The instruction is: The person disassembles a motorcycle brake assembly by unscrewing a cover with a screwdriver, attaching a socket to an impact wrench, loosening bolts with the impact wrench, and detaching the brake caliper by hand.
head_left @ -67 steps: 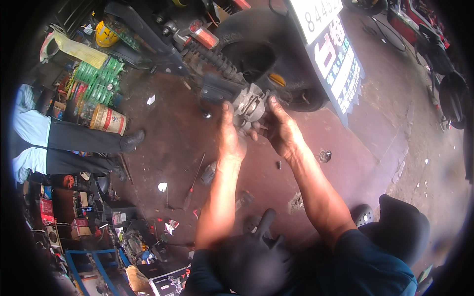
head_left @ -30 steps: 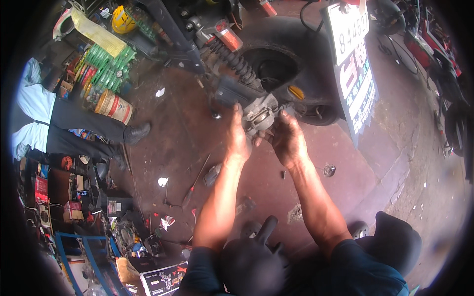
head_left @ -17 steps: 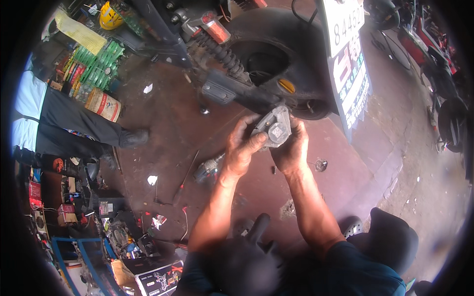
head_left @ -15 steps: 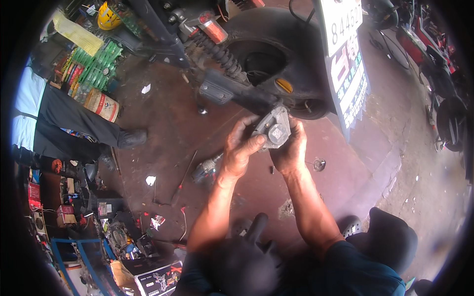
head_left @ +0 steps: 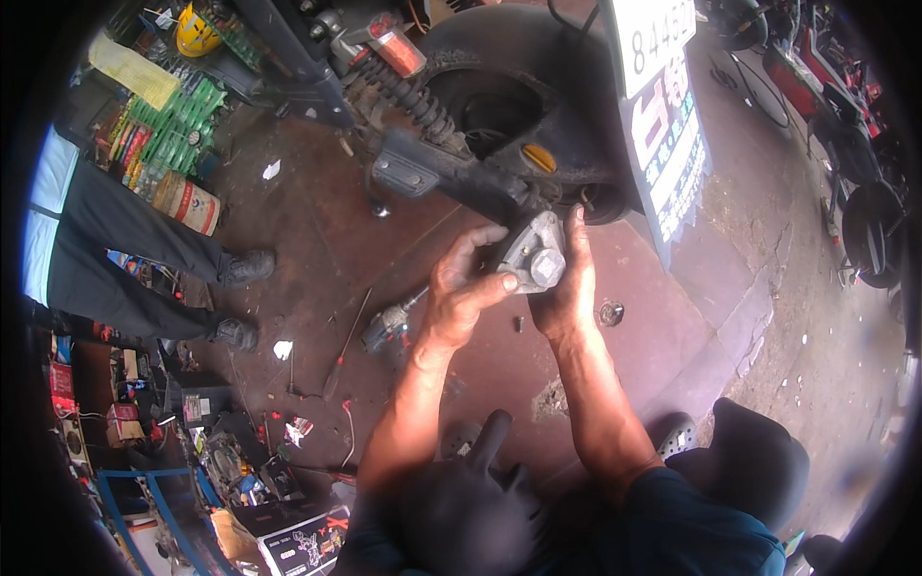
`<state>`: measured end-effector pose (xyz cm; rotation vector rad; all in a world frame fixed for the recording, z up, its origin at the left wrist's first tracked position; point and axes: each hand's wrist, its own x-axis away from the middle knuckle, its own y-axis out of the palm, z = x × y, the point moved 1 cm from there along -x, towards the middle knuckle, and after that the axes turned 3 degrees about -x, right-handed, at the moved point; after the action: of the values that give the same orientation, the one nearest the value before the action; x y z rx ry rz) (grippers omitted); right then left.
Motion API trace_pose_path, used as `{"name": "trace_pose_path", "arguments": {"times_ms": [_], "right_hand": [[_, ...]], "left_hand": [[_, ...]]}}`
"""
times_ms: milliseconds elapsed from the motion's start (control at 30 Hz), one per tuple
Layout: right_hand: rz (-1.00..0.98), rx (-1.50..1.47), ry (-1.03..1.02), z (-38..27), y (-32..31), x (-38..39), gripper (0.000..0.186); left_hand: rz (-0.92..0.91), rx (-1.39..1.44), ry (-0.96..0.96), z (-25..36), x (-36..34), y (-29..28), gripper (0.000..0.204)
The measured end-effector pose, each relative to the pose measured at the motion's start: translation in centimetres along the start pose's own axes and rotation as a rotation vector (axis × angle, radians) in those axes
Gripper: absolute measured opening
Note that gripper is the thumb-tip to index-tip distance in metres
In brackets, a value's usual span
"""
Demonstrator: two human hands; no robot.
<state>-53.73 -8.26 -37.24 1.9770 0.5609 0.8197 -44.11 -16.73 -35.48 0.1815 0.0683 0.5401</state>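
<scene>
A grey cast-metal part [head_left: 538, 257], roughly triangular with a raised many-sided boss, is held up in front of the scooter's rear end. My left hand [head_left: 459, 293] grips its left side, thumb on the near edge and fingers partly hidden. Along the right side lies my right hand [head_left: 569, 288], its fingers stretched up against the metal and its palm beneath. Just beyond the part are a dusty swingarm [head_left: 461, 182] and a dark rear wheel [head_left: 480, 110]. Beside that wheel stands a coil shock absorber [head_left: 418, 104].
On the floor lie a cordless power tool [head_left: 384, 328], a screwdriver [head_left: 336, 370], a small bolt [head_left: 520, 324] and a round metal piece [head_left: 610, 313]. A white plate [head_left: 653, 58] hangs at the wheel's right. Another person's legs [head_left: 134, 230] stand left, near crowded shelves and boxes [head_left: 303, 545].
The part has turned slightly between my hands, showing more of its boss. My right fingers have straightened along its side. The whole view has shifted a little.
</scene>
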Motion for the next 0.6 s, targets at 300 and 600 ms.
{"name": "trace_pose_path", "arguments": {"times_ms": [300, 600], "right_hand": [[0.046, 0.068, -0.007, 0.20, -0.05, -0.23, 0.037], [0.111, 0.254, -0.045, 0.74, -0.10, 0.04, 0.054]], "left_hand": [[0.025, -0.025, -0.037, 0.01, -0.05, -0.38, 0.053], [0.029, -0.143, -0.067, 0.75, -0.15, -1.04, 0.045]]}}
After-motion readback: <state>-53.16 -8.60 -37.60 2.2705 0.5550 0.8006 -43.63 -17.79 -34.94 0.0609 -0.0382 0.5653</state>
